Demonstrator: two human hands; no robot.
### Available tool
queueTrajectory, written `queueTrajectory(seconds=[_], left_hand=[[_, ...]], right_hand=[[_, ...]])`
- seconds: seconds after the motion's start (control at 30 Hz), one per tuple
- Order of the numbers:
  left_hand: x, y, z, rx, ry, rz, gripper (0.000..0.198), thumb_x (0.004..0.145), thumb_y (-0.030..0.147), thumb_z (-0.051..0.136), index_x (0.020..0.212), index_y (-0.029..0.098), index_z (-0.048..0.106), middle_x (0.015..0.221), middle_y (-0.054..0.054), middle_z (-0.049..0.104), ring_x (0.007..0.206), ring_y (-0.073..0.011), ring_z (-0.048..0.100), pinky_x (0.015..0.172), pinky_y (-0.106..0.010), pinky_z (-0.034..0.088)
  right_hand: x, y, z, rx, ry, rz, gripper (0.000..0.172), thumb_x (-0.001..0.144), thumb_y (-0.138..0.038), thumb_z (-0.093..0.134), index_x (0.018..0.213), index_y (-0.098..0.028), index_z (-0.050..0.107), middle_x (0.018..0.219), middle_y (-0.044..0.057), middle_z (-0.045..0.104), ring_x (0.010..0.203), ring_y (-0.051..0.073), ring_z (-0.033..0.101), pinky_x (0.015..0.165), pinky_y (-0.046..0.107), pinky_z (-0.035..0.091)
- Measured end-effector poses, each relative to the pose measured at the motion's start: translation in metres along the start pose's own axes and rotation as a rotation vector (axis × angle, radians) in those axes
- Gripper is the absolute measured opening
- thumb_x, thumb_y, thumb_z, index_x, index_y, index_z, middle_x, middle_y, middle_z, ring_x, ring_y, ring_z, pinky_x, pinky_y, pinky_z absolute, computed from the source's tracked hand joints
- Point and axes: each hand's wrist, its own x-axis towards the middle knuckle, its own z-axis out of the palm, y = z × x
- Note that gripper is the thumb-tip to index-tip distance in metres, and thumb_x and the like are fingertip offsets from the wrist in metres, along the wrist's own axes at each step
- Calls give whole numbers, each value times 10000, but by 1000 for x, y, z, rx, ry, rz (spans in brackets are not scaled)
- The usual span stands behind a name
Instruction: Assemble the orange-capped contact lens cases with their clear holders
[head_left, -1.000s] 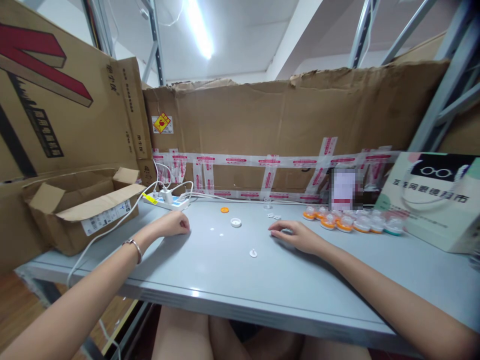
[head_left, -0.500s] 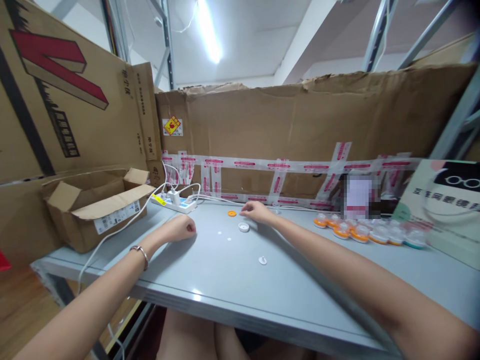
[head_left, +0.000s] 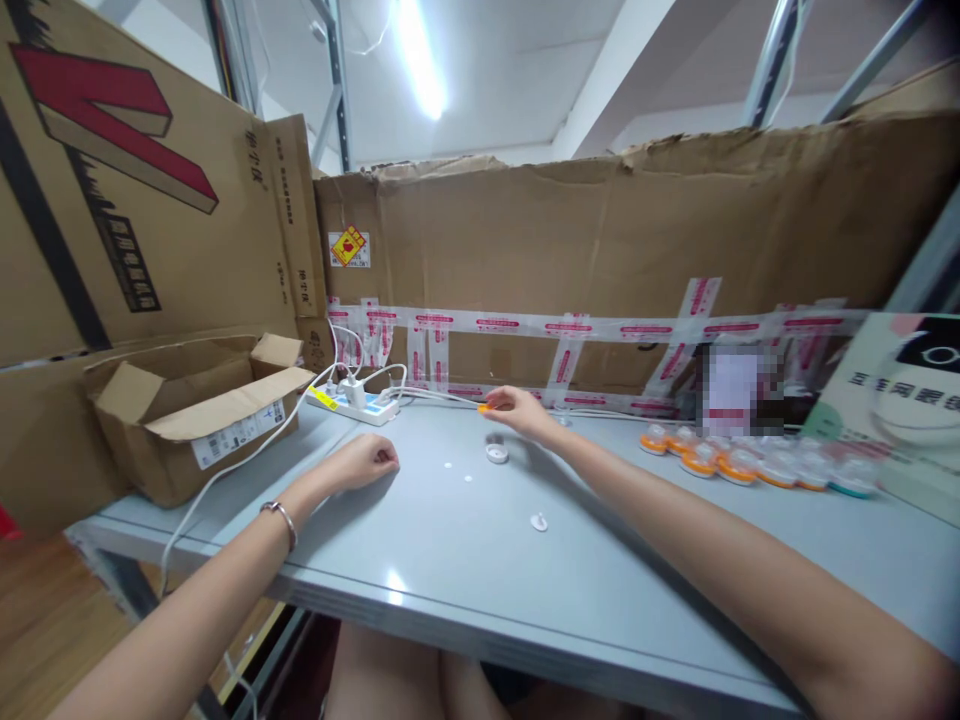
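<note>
Held up at the back of the grey table (head_left: 450,560), a small orange ring (head_left: 484,407) is pinched in the fingertips of my right hand (head_left: 519,412). Just below that hand lies a white round ring-shaped part (head_left: 496,454). My left hand (head_left: 371,462) rests on the tabletop with its fingers curled closed; what they hold, if anything, is hidden. Between the hands are two tiny white discs, one nearer the left hand (head_left: 448,465) and one a little closer to me (head_left: 469,478). A white disc with a short stem (head_left: 539,522) lies nearer the front edge.
Several clear-domed pieces with orange or teal bases (head_left: 739,467) stand at the right, before a printed box (head_left: 892,410). An open carton (head_left: 195,420) is at the left. A power strip (head_left: 364,403) with white cables sits at the back, against a taped cardboard wall (head_left: 510,250).
My right hand has taken hold of the orange ring and lifted it from the table. My left hand stays nearly where it was. The view has shifted slightly.
</note>
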Motion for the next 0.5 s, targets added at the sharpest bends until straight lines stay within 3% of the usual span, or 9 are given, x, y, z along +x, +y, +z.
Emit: queueTrajectory(seconds=[0.13, 0.27, 0.37, 0.5], left_hand=[[-2, 7, -1, 14, 4, -23, 264, 715, 329, 441, 744, 137, 619, 749, -73, 668, 690, -178, 603, 615, -230, 433], [-2, 12, -1, 35, 20, -26, 252, 712, 339, 447, 736, 148, 610, 760, -75, 668, 703, -184, 604, 624, -236, 432], [-1, 13, 1, 39, 44, -28, 246, 713, 346, 451, 733, 157, 606, 756, -69, 666, 702, -186, 606, 628, -239, 435], [0, 12, 4, 8, 102, -2, 230, 734, 329, 441, 743, 158, 594, 768, -67, 663, 711, -181, 602, 638, -246, 439]], right_hand=[[-72, -12, -42, 201, -95, -77, 326, 691, -328, 638, 962, -166, 562, 983, 73, 655, 905, 170, 615, 836, 328, 482], [-138, -11, -51, 112, -134, -60, 331, 671, -348, 641, 951, -181, 589, 994, 73, 651, 918, 191, 608, 880, 369, 455], [-155, -8, -45, 98, -115, -44, 319, 681, -347, 623, 955, -188, 584, 1002, 67, 648, 927, 195, 606, 878, 372, 456], [-152, -8, -39, 134, -156, -20, 365, 671, -358, 634, 978, -177, 553, 1008, 74, 646, 949, 188, 599, 902, 359, 442]])
